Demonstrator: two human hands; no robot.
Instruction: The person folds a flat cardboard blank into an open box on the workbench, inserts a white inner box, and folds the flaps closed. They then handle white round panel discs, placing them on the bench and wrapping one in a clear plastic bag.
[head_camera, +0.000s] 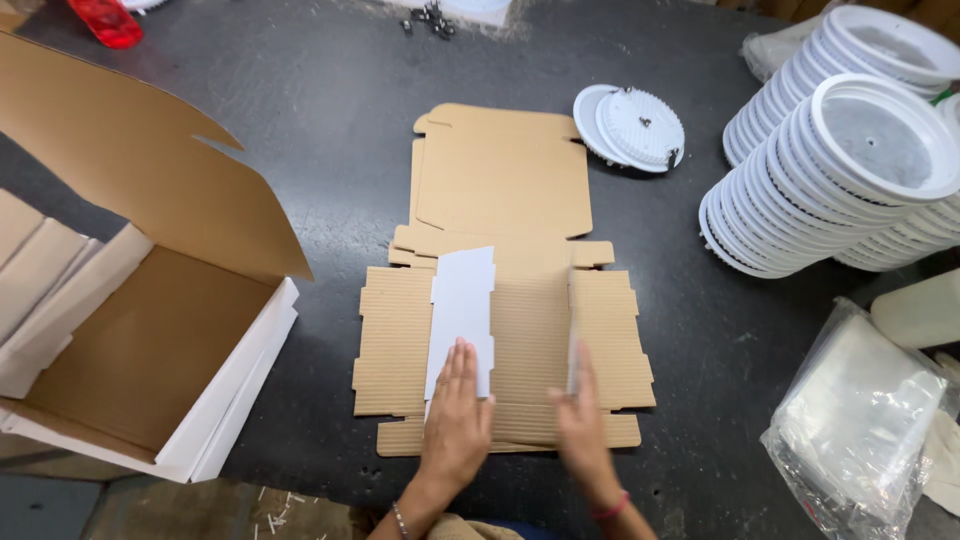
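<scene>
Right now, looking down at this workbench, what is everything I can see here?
Flat cardboard box blank: one, brown, unfolded at the table's centre.
White side flaps: two, folded up from the blank; the right one stands nearly edge-on.
Open carton: one, brown inside and white outside, at the left edge.
Round light fittings in stacks: many, white, leaning at the upper right.
Single round fitting: one, white, face down beside the blank.
Plastic bags: a clear pile, lower right.
Small screws: a few, dark, top centre.
Red object: one, top left, cut off.
Table: one, dark grey.
Left hand: flat on the left flap.
Right hand: blurred, at the right flap.
</scene>
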